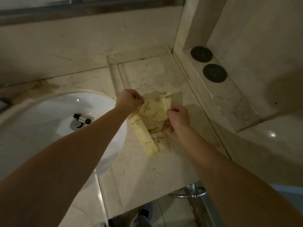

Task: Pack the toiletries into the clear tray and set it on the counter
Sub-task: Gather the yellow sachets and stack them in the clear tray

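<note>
Hands (129,99) (178,116) apparently pinch packets (154,110).

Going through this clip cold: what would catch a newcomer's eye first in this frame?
Most likely the two hands, left hand and right hand, pinching pale yellow toiletry packets over the marble counter, right of the white sink. Beyond them, the clear tray sits against the wall. Two dark round discs stand out on the ledge at right.

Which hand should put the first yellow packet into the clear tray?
Probably the left hand: it pinches a yellow packet right at the clear tray near edge. The right hand sits farther back.
</note>
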